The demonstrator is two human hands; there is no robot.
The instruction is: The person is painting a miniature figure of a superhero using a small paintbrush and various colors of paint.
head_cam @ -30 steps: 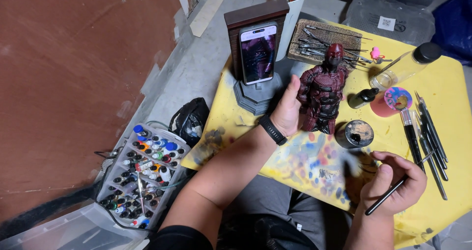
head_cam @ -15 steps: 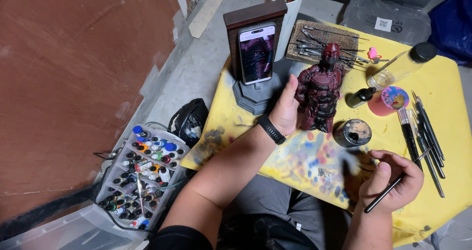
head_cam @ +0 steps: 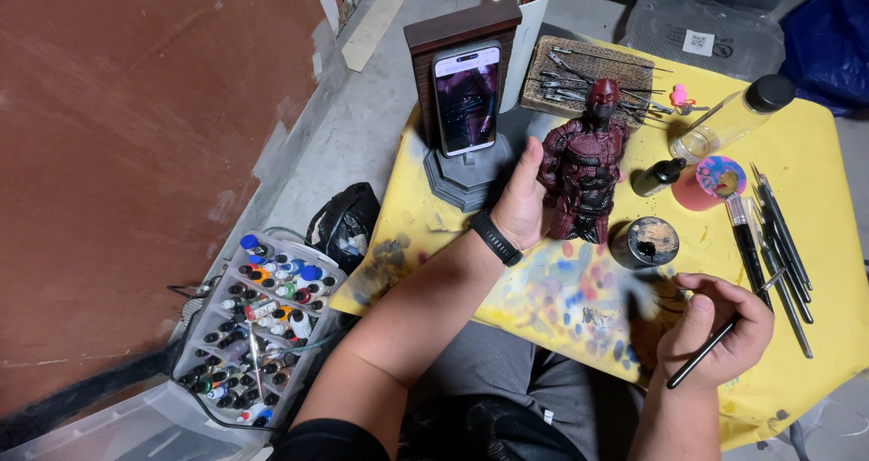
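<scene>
Brushes (head_cam: pixel 769 235) flank our right hand (head_cam: pixel 715 339) pinching a brush (head_cam: pixel 720 339); our left hand (head_cam: pixel 525 203) grips the figure (head_cam: pixel 584 176) beside a paint pot (head_cam: pixel 644 242).

1. A reddish-brown wall panel (head_cam: pixel 127 153), scuffed with pale marks, fills the left side.
2. A grey concrete floor (head_cam: pixel 362 117) runs beside it, crossed by a pale wooden strip (head_cam: pixel 376 22).
3. A yellow, paint-stained cloth covers the counter (head_cam: pixel 815 244).
4. A grey cushion (head_cam: pixel 706 26) lies beyond, with blue fabric (head_cam: pixel 828 40) at the right edge.
</scene>
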